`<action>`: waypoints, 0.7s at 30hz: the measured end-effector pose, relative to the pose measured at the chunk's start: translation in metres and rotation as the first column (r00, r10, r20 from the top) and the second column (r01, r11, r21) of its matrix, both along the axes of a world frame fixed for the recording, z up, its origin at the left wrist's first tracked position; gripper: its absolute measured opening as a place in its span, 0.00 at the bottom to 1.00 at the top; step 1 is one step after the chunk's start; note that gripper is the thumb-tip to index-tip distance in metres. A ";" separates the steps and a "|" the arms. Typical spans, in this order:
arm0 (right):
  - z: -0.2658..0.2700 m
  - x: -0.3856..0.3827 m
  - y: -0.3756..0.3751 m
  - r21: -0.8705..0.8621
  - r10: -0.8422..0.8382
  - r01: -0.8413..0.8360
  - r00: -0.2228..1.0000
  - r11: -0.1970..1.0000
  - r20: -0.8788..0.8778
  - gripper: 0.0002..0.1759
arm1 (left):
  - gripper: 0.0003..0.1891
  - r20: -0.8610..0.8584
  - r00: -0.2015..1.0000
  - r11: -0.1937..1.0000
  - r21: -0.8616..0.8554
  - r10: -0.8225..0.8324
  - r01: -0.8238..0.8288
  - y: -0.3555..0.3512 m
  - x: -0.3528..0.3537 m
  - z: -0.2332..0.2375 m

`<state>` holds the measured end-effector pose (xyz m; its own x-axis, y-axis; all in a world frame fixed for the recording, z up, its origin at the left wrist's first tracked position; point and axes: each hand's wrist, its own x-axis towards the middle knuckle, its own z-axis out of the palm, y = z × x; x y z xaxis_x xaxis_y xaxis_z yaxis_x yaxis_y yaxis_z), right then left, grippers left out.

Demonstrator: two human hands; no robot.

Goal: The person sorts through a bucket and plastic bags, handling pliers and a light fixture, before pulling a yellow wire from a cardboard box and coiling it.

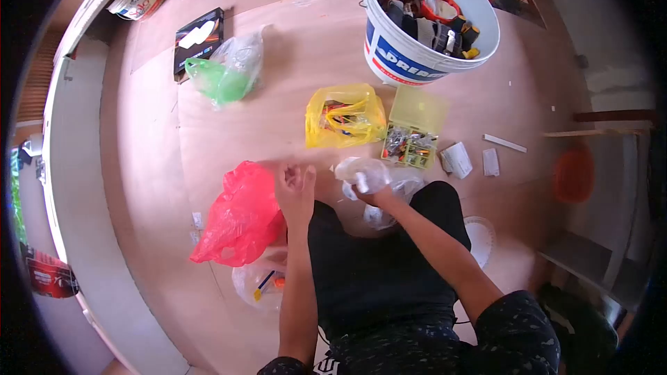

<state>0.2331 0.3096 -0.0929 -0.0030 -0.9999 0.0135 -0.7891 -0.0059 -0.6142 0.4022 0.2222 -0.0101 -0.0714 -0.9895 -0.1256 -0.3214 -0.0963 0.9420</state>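
Note:
My left hand (297,187) is raised beside a red plastic bag (243,215), fingers apart and holding nothing. My right hand (375,196) is closed on a clear plastic bag (366,173) with something white in it. More clear plastic (404,184) lies beneath and beside that hand. Beyond the hands sit a yellow plastic bag (326,128) with small items inside and an open yellow-green compartment box (420,114) holding small parts. Two small white packets (457,160) (490,162) lie right of the box.
A white bucket (406,69) full of tools stands at the back right. At the back left are a black box (198,42) and a green and clear bag (233,73). A white strip (505,143) lies at right; a clear bag (250,285) is by my left forearm.

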 end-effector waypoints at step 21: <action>-0.020 -0.016 -0.149 -0.160 0.307 -0.294 0.950 0.942 0.062 0.25 | 0.14 -0.565 0.825 0.987 0.142 0.013 0.081 -0.061 -0.044 0.019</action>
<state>0.2176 0.1607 -0.1128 0.2895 -0.9415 0.1727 -0.6816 -0.3295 -0.6533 0.3581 0.1616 0.0085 -0.2096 -0.9567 -0.2021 0.2541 -0.2529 0.9335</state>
